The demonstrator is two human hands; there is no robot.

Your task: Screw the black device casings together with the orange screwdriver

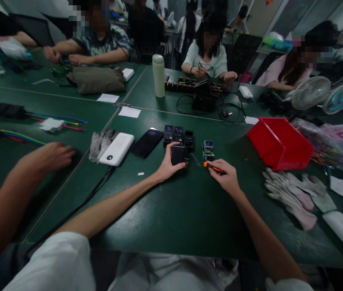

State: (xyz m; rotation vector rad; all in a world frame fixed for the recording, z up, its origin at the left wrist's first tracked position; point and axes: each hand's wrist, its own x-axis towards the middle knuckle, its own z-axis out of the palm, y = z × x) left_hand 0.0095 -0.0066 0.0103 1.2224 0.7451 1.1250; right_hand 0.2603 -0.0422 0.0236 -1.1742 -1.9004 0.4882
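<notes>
On the green table [174, 220], a red plastic bin [280, 141] sits at 3 o'clock from the left hand [169, 166], with the right hand [225, 176] in between. Three black gadgets [178, 134] stand in a row at 12 o'clock. The left hand is half open, curled around a small black box [177, 155], a little circuit board [209, 154] lies at 2 o'clock, and the right hand, nearly closed, pinches a thin orange-and-black tool [215, 167].

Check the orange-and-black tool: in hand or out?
In hand: the right hand grips the orange-and-black tool, its orange end showing past the fingers.
</notes>
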